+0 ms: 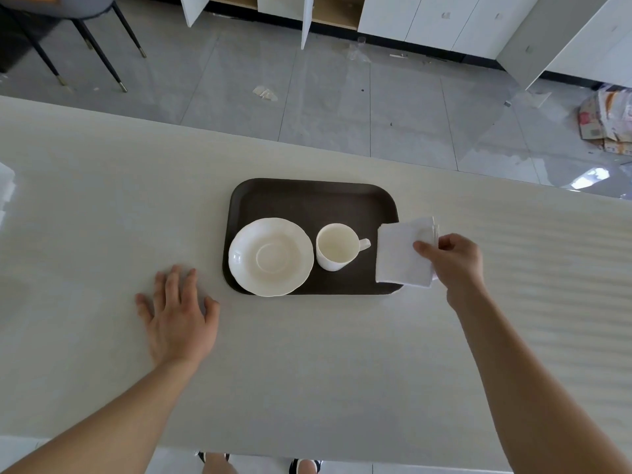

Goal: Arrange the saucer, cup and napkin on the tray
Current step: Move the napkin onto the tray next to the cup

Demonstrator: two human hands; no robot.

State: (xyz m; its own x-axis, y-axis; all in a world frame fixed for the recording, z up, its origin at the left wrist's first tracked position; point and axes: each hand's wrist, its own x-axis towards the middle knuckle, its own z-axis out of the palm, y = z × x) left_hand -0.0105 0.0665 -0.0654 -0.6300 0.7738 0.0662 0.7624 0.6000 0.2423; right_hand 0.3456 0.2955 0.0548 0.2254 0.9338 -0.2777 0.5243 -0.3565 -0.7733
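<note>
A dark brown tray (pixel 307 200) lies on the pale table. On its left part rests a white saucer (pixel 271 257) with a scalloped rim. An empty white cup (pixel 337 247) stands upright to the right of the saucer, its handle pointing right. My right hand (pixel 451 260) pinches a folded white napkin (pixel 400 254) by its right side, and the napkin overlaps the tray's right edge. My left hand (pixel 178 314) lies flat on the table, fingers spread, left of the tray's near corner and apart from it.
The table (pixel 102 200) stretches wide to both sides; its far edge runs just behind the tray. Something white (pixel 5 186) sits at the table's far left edge. Beyond are a tiled floor, chair legs (pixel 85 46) and white cabinets (pixel 444 18).
</note>
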